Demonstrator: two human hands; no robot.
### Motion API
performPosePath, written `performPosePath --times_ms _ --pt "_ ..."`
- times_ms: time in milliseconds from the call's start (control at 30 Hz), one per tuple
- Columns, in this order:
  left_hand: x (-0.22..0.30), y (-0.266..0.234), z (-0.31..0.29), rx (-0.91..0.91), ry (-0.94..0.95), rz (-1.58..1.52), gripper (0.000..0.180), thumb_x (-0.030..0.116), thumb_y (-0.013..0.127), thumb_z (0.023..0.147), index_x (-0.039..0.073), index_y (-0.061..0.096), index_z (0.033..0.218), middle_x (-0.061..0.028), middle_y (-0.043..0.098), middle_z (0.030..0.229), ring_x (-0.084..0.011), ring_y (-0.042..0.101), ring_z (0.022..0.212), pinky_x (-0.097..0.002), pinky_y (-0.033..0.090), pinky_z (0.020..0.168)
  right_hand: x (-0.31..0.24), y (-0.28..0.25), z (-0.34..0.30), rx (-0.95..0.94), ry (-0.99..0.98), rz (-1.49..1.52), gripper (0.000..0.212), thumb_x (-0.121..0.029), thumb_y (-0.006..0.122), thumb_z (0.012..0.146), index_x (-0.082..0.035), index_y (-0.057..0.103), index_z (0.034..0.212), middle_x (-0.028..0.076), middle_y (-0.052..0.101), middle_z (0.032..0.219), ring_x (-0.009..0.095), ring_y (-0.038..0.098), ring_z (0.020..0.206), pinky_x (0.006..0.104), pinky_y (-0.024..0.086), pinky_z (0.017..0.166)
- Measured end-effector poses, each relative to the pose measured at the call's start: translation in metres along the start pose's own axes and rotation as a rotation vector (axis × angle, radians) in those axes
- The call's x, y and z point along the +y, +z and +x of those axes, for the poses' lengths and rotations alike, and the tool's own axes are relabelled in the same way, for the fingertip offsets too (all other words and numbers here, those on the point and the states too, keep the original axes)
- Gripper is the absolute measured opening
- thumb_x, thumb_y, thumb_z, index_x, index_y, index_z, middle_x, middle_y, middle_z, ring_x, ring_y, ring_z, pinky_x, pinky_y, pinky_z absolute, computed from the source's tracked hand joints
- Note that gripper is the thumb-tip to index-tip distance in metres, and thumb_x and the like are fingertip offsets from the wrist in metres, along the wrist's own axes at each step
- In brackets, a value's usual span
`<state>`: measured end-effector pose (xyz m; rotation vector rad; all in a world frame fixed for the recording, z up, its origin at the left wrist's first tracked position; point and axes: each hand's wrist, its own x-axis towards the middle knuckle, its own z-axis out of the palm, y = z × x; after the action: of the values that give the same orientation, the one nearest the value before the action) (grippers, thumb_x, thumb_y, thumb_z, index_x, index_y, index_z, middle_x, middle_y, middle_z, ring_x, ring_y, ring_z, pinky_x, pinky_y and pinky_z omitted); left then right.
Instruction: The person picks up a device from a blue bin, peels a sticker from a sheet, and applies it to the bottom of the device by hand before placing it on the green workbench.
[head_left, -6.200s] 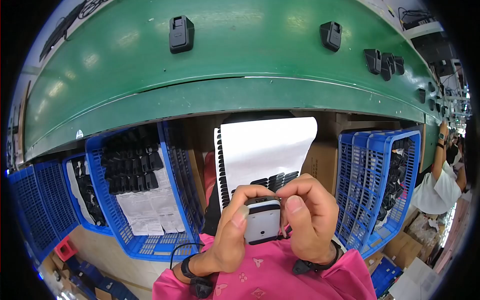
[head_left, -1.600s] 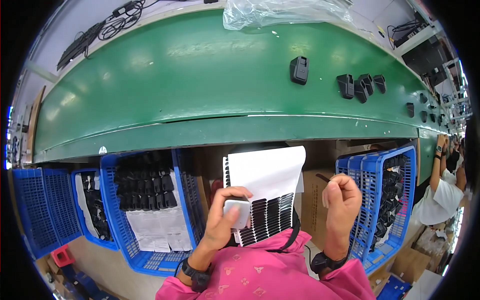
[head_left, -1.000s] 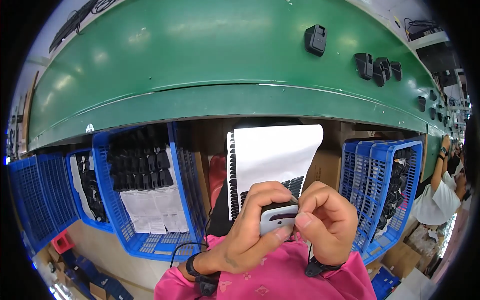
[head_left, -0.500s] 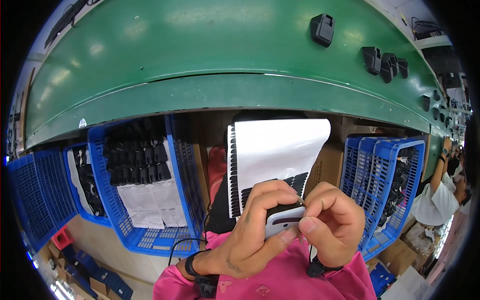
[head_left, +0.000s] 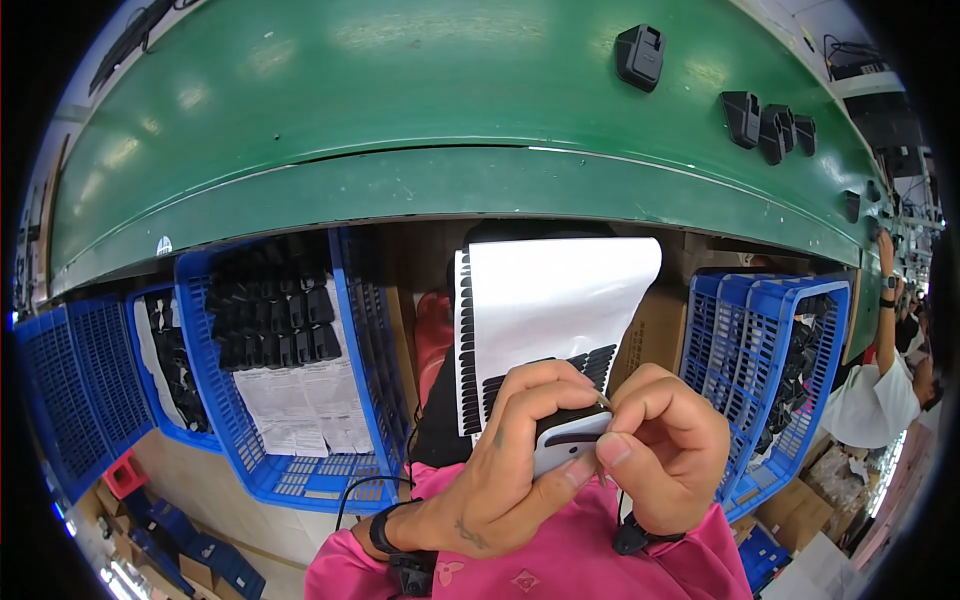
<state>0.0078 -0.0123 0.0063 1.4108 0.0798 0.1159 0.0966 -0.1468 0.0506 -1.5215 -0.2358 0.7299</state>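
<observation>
My left hand [head_left: 500,470] is wrapped round a small black-and-grey plastic housing [head_left: 557,457], its pale grey face toward me. A dark rounded strip [head_left: 575,436] lies across that face. At the housing's right end, my right hand [head_left: 668,450] has thumb and forefinger bent together in a pinch; what is between the fingertips is hidden. Beyond both hands, a white backing sheet [head_left: 560,290] rests over my lap, its far right corner curled. Black elongated stickers [head_left: 467,340] line its left edge, with more rows close to my fingers.
A blue crate [head_left: 300,490] with rows of black parts and paper stands at left, another blue crate [head_left: 745,370] at right. Ahead runs a green table [head_left: 400,100] bearing a black dock-like part [head_left: 640,57] and several more. A co-worker's arm [head_left: 886,310] reaches in at far right.
The housing has tilted slightly in my left hand; both hands keep nearly the same place. Black parts on the green surface have shifted slightly left. The co-worker's arm now stretches up to the table.
</observation>
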Motion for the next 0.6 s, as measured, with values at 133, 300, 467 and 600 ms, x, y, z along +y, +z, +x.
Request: performPosePath --times_ms 133,300,467,600 --pt "-0.0002 0.0002 -0.0006 0.0 -0.005 0.019 0.046 0.003 0.057 0.085 -0.003 0.037 0.126 -0.0212 0.038 0.123 -0.0299 0.046 0.111 -0.0372 0.04 0.094 0.0006 -0.0005 -0.0007 0.002 0.001 -0.012 0.009 0.005 0.066 0.079 0.004 0.058 0.083 0.007 0.056 0.078 0.007 0.051 0.066 0.0194 0.04 0.057" --pt "-0.0005 0.001 -0.001 0.01 0.0 0.017 0.046 0.003 0.057 0.085 -0.003 0.037 0.126 -0.0215 0.038 0.122 -0.0298 0.046 0.11 -0.0368 0.04 0.093 0.0016 0.0002 -0.001 0.017 -0.008 -0.021 0.009 0.004 0.067 0.078 0.003 0.059 0.082 0.006 0.057 0.078 0.008 0.051 0.065 0.0199 0.039 0.057" --pt "0.0015 -0.0005 0.0013 0.011 0.019 0.044 0.047 0.003 0.059 0.084 -0.002 0.038 0.126 -0.0213 0.039 0.121 -0.0293 0.047 0.109 -0.0365 0.041 0.092 0.0031 -0.0002 0.0002 0.023 -0.022 -0.064 0.01 0.003 0.068 0.078 0.002 0.059 0.081 0.006 0.057 0.077 0.008 0.051 0.064 0.0204 0.039 0.056" --pt "0.0003 0.0018 -0.0002 0.026 0.019 0.035 0.048 0.005 0.06 0.082 -0.003 0.039 0.124 -0.0216 0.04 0.121 -0.027 0.046 0.109 -0.0358 0.039 0.093 0.0039 -0.0009 0.0021 -0.005 -0.113 -0.137 0.01 0.002 0.069 0.077 0.001 0.059 0.081 0.006 0.058 0.077 0.009 0.051 0.063 0.0211 0.04 0.056"
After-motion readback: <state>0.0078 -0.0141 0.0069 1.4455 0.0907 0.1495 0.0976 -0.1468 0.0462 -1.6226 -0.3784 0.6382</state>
